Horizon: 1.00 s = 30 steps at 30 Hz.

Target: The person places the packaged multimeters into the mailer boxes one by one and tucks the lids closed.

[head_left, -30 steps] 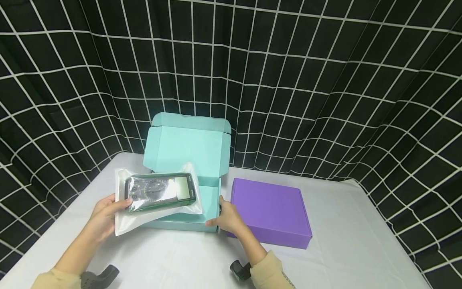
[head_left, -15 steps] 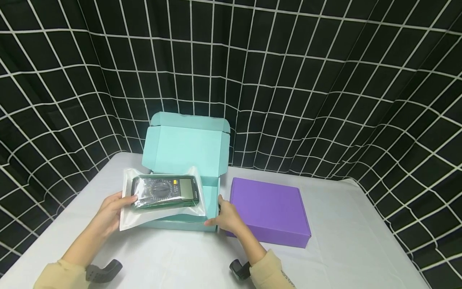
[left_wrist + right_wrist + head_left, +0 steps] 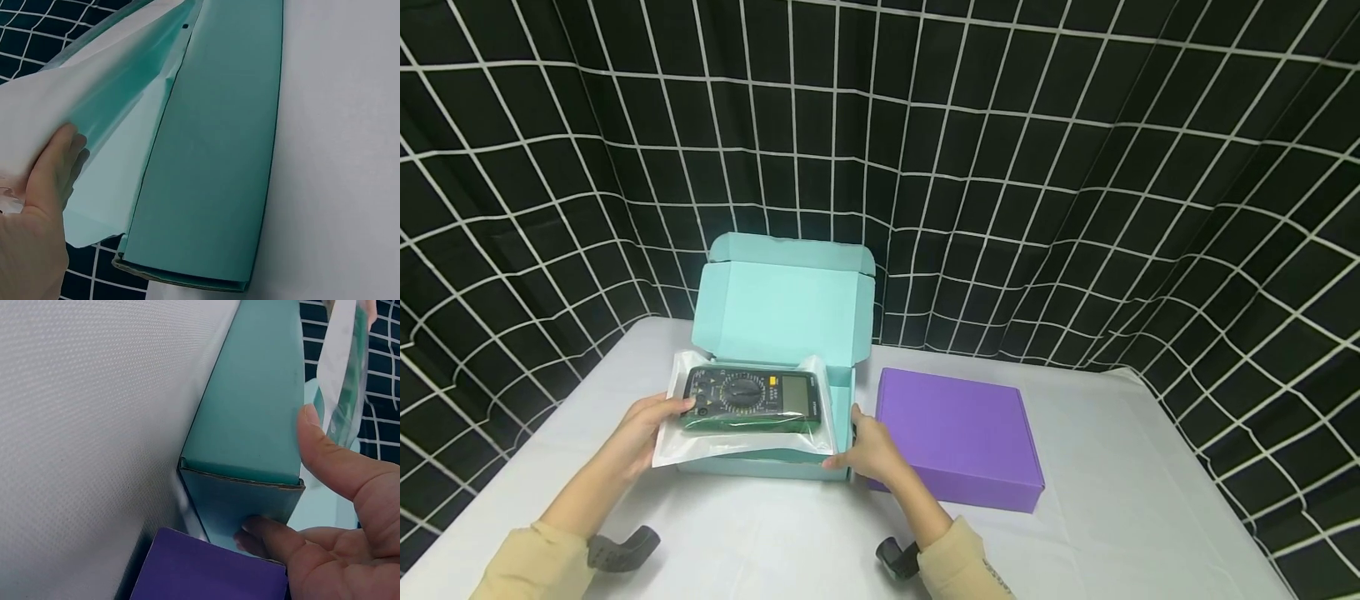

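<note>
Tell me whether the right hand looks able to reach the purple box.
Likely yes: the right hand holds a corner of the teal box, close beside the purple box, whose top lies uncovered; it would need to let go.

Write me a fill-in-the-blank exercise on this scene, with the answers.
1. The left grip holds a bag; the meter inside has a dark face and a ____ edge.
2. The right grip holds the teal box, whose lid is ____.
3. In the head view, the purple box lies to the ____ of the teal box.

Missing words: green; open; right.
</note>
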Motion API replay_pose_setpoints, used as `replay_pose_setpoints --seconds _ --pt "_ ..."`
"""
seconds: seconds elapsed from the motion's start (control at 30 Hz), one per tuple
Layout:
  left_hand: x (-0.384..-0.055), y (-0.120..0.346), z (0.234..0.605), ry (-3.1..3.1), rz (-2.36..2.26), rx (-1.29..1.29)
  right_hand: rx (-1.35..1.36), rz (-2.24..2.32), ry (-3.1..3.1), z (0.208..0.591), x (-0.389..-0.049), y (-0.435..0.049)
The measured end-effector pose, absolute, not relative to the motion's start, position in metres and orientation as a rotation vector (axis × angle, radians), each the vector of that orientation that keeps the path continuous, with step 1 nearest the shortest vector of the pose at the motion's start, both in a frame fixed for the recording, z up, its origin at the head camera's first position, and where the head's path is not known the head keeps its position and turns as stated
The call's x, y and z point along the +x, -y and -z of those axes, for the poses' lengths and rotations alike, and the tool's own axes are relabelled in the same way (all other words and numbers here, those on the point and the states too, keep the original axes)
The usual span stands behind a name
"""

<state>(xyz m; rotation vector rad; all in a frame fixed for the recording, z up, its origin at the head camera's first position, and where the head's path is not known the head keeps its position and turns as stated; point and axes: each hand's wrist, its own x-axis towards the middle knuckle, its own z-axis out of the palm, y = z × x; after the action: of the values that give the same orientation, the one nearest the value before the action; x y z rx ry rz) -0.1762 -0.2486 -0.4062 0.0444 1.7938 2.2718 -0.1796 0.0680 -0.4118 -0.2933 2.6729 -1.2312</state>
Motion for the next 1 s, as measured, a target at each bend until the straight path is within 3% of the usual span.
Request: replay_pose_setpoints --seconds 1.0 --pt "-0.207 0.230 0.414 -1.836 -2.033 0.079 -0.364 1.294 -2.616 0.411 -0.180 -0.070"
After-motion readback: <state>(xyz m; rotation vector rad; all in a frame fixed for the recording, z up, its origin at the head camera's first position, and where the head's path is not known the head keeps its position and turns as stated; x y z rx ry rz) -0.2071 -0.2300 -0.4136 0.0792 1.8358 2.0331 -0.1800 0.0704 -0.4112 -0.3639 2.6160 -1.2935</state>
